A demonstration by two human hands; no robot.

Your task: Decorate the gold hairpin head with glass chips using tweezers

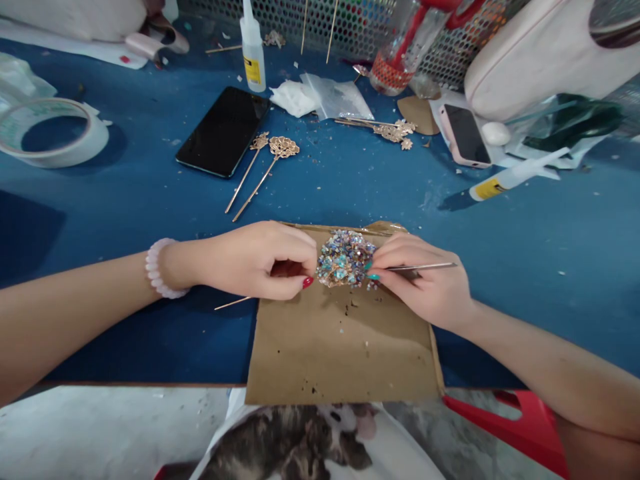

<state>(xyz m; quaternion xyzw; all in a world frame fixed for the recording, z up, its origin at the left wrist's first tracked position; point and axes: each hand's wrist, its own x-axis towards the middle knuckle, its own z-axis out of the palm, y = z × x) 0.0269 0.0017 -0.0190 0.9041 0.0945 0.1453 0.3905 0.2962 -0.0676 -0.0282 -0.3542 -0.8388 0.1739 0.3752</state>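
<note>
My left hand (260,260), wearing a pale beaded bracelet, is closed in a pinch at the left side of a gold hairpin head (336,270) with light-blue flower pieces. A thin gold stem (233,304) comes out from under this hand, in line with that head; the fingers hide its middle part. The head lies against a heap of small blue and multicoloured beads (350,243) on a sheet of brown cardboard (345,353). My right hand (425,277) is closed around slim metal tweezers (425,267), its fingertips at the right edge of the beads. The tweezers' tips are hidden.
Behind my hands lie two gold hairpins (257,183), a black phone (223,131), a glue bottle (253,57) and more hairpins (393,132). A tape roll (90,143) is at left. At right are another glue bottle (500,183) and a pink phone (465,135).
</note>
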